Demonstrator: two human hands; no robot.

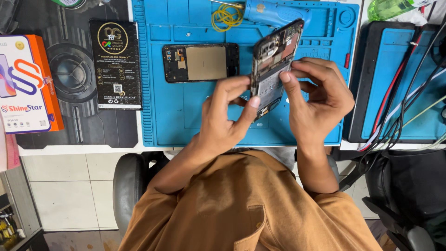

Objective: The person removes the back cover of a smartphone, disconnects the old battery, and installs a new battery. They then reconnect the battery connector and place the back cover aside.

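Left hand [227,109] and right hand [316,95] both grip an opened phone body [274,60], tilted up so its exposed internals face them, above the blue repair mat [186,121].

Head view, steeply down, close

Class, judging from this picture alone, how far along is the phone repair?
Done: the opened phone shows its bare internals, and a separate screen assembly lies on the blue mat. In hand: left hand and right hand grip the phone. Left: it remains uncovered.
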